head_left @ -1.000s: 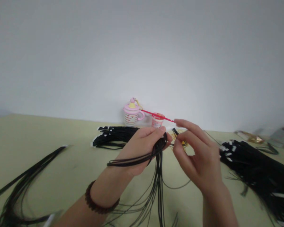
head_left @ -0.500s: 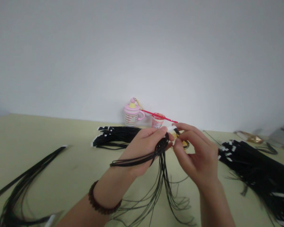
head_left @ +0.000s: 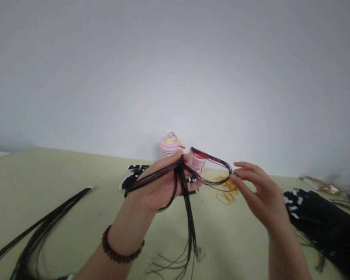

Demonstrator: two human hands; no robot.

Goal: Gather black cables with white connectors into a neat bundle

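My left hand is closed around a bundle of thin black wires, palm turned up. Part of the bundle loops back over the wrist side, and its loose ends hang down toward the table and fan out. From the same bundle, a curved length runs out to the right. My right hand pinches this loop between thumb and fingertips, with the other fingers slightly raised. Behind the loop, yellow rubber bands lie on the table.
More black wires lie at the left. A large pile of black wires with white ends is on the right. Bundles sit partly behind my left hand. A pink mug and a pink cup stand by the wall.
My right hand has moved right, away from my left, drawing a loop of wire out between them. The white end near the fingers no longer shows. The view has shifted slightly.
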